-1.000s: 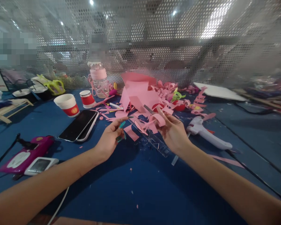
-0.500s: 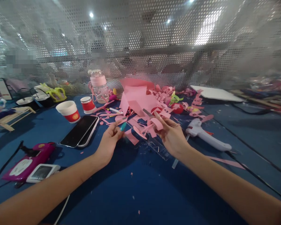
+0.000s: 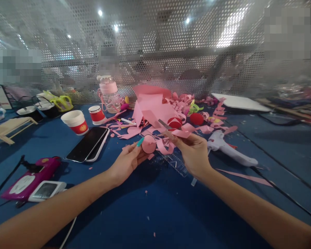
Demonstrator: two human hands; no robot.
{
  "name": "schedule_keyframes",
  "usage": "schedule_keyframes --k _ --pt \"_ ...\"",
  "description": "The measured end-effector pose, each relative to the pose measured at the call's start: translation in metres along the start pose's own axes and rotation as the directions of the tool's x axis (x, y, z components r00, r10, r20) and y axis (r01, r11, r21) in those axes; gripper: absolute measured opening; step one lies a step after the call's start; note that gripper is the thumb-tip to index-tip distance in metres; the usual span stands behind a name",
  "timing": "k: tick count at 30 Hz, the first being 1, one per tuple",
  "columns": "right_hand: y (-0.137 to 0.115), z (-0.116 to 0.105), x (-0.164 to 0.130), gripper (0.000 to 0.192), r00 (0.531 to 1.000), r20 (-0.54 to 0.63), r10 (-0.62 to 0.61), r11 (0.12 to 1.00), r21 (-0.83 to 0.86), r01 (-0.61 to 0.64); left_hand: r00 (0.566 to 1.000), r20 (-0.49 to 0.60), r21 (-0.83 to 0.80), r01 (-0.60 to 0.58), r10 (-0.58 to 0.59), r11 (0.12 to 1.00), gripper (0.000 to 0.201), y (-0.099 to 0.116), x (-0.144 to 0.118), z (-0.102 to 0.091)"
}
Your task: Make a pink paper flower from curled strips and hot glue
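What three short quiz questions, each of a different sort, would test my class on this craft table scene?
1. True or false: the left hand holds a pink paper disc.
2. Which lies just right of the right hand? A) glue gun B) phone C) cup
3. Fill in: the table is covered in ____ cloth.

Key: 1 true; 2 A; 3 blue.
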State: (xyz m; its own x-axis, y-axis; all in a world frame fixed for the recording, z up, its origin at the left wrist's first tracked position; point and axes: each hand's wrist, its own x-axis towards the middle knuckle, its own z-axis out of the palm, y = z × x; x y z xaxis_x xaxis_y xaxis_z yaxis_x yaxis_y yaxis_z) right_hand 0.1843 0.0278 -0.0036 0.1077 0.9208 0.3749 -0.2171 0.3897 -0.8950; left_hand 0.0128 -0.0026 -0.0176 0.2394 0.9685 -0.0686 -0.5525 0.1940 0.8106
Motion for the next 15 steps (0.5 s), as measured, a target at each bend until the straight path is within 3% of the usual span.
schedule_keyframes --k 4,10,15 --pt "-0.002 0.001 -0.004 0.01 1.0 0.013 -0.022 0.999 -0.031 0.023 0.999 -0.002 0.03 0.034 -0.033 0.999 0.024 -0.001 -0.001 0.0" --pt "-0.004 0.004 -0.011 0.012 0.991 0.095 -0.092 0.994 -0.044 0.097 1.0 0.03 0.102 0.0 -0.003 0.995 0.039 0.002 -0.002 0.001" --pt "-0.006 0.003 -0.014 0.009 0.987 0.123 -0.105 0.986 -0.117 0.119 0.997 0.074 0.127 -0.027 0.018 0.992 0.037 0.001 -0.003 0.0"
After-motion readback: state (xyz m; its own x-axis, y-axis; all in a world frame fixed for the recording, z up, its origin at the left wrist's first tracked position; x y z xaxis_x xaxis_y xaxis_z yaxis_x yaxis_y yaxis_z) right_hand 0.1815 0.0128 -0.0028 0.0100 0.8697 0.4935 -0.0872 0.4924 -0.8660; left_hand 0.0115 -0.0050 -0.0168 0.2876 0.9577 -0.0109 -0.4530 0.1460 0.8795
